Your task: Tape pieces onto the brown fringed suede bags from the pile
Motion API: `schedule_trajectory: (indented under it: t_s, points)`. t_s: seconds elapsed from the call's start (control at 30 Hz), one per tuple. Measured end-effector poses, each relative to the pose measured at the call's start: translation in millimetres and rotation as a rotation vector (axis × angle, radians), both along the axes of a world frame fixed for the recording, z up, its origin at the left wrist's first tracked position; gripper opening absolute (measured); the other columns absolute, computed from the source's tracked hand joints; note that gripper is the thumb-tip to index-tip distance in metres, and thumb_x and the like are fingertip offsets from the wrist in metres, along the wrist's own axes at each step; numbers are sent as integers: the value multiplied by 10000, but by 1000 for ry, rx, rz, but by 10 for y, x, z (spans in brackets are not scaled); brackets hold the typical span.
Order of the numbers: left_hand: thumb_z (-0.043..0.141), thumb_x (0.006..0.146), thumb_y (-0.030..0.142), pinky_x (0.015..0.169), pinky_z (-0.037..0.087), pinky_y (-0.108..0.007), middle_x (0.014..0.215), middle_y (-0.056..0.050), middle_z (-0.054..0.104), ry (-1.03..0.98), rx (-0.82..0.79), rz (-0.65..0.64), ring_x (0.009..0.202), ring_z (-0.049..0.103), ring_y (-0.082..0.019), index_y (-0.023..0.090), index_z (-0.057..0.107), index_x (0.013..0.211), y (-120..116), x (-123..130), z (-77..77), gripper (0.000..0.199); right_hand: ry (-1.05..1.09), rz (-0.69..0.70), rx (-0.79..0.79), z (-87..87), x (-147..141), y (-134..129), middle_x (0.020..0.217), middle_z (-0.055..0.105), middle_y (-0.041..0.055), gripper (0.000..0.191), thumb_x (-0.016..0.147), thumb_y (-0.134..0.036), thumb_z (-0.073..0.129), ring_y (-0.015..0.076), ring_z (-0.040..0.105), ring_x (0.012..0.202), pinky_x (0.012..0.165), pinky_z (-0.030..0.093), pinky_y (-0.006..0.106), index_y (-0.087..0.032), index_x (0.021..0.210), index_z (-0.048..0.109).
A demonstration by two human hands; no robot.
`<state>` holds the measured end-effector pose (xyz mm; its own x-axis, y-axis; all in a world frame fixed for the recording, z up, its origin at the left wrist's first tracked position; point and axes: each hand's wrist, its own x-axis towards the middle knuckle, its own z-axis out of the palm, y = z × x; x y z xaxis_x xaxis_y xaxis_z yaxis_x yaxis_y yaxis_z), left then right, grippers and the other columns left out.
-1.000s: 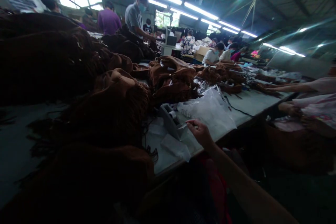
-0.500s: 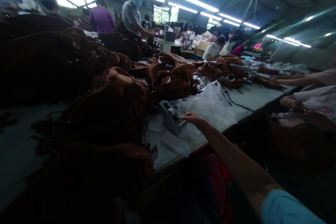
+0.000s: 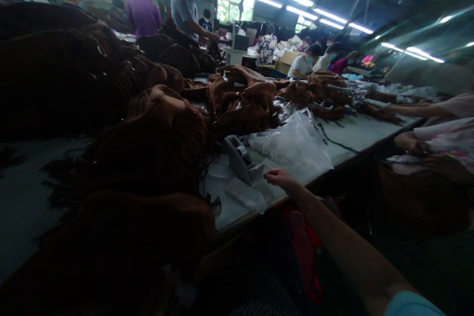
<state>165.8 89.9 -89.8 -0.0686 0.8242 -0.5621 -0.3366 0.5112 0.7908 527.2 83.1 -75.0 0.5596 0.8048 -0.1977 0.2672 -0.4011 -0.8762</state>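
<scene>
My right hand (image 3: 282, 179) is just right of a grey tape dispenser (image 3: 239, 160) near the table's front edge. Its fingers are pinched together at the end of a short clear strip that runs from the dispenser's front. Left of the hand, a small clear plastic packet (image 3: 246, 195) lies on the table. Behind the hand spreads a crumpled clear plastic bag (image 3: 296, 143). A brown fringed bag (image 3: 159, 123) lies to the left of the dispenser. My left hand is not in view.
More brown bags (image 3: 242, 94) are heaped along the pale table (image 3: 365, 133). A dark pile (image 3: 55, 74) rises at the left. Another person's arms (image 3: 414, 143) reach in at the right edge. Several people stand or sit farther back.
My right hand has moved right and slightly toward the table's front edge, away from the dispenser, with its fingers still pinched. The view has shifted slightly.
</scene>
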Motion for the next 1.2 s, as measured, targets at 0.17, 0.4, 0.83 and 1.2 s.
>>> schedule_trajectory:
  t_s: [0.17,0.4,0.83,1.2]
  points:
    - [632,745,283,663,499,-309,900,-56,618,9,-78,55,784,585,-158,134,593,890,-27,-53,-175,211,-203,180,45,110,-243,-128,590,515,-1,339,661,-484,588,120,458,594,584,354,247,-145,646,573]
    - [801,480,313,588,442,-231,684,-19,628,-18,39,115,643,584,-127,144,530,715,-35,-186,-484,397,60,1096,-25,643,-1627,177,688,539,4,290,792,-414,526,99,471,620,548,354,200,-133,785,598]
    - [714,614,379,551,377,-205,668,17,537,89,219,-33,602,503,-91,161,500,766,-72,-268,-498,341,-480,1401,-225,107,-2478,728,656,589,12,216,753,-286,526,88,464,554,485,258,199,-122,765,666]
    - [692,657,303,608,390,-201,717,25,525,109,313,-82,683,506,-100,186,483,771,-107,-299,-492,266,-571,1308,-211,107,-2507,697,586,556,7,255,745,-327,513,71,387,485,465,202,224,-132,719,675]
